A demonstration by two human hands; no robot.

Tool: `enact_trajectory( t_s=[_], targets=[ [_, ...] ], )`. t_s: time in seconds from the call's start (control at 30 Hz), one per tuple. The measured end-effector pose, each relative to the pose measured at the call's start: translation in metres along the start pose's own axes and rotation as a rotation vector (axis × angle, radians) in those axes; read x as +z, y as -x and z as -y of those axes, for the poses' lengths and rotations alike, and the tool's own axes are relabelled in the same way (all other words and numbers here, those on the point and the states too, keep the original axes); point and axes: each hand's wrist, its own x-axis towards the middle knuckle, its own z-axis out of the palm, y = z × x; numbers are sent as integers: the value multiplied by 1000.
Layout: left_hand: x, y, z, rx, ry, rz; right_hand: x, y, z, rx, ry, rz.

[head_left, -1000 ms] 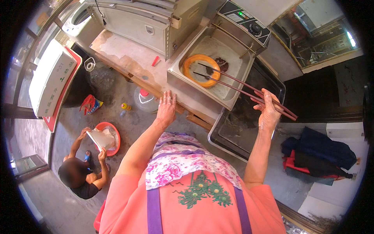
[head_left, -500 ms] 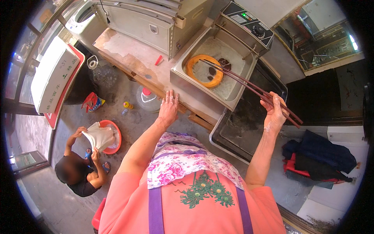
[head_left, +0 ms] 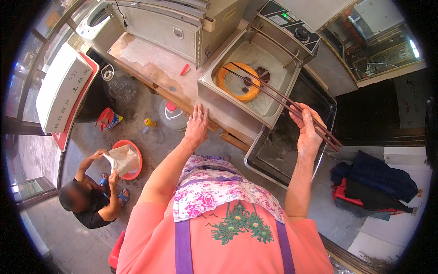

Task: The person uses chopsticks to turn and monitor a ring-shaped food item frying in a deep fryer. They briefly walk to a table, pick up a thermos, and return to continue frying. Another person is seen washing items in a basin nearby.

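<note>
My right hand [head_left: 309, 132] is closed around a pair of long dark chopsticks [head_left: 329, 139]. Their tips reach over a metal fryer [head_left: 237, 107] and lie across a golden-orange ring [head_left: 221, 81], perhaps fried dough, in pale bubbly liquid. Whether the tips touch the ring, I cannot tell. Small dark patches show inside and beside the ring. My left hand [head_left: 197, 125] rests flat, fingers stretched out, on the front edge of the worktop [head_left: 155, 68], left of the fryer. It holds nothing, and whitish smears mark its fingers.
A black tray [head_left: 283, 155] sits right of the fryer. A small red object [head_left: 184, 69] lies on the worktop. Below stand a large clear jug [head_left: 175, 119] and a yellow bottle [head_left: 149, 122]. At left, a squatting person [head_left: 84, 201] handles white cloth [head_left: 122, 160] over an orange basin [head_left: 139, 157].
My right hand has moved left, bringing the chopstick tips farther left over the ring. My left hand stays put. The squatting person has shifted the cloth slightly.
</note>
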Motion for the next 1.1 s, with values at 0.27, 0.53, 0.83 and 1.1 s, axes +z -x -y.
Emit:
enact_trajectory(
  t_s=[0.27,0.53,0.83,1.1],
  targets=[
    [2,0,-1,-15,41,-11,14,4,-4,6,37,48],
    [2,0,-1,-21,86,-7,15,4,-9,-36,-5,43],
    [13,-2,2,-10,52,-43,6,1,-7,48,-143,75],
    [7,1,1,-2,103,-42,-23,-1,4,50,-127,9]
  ],
)
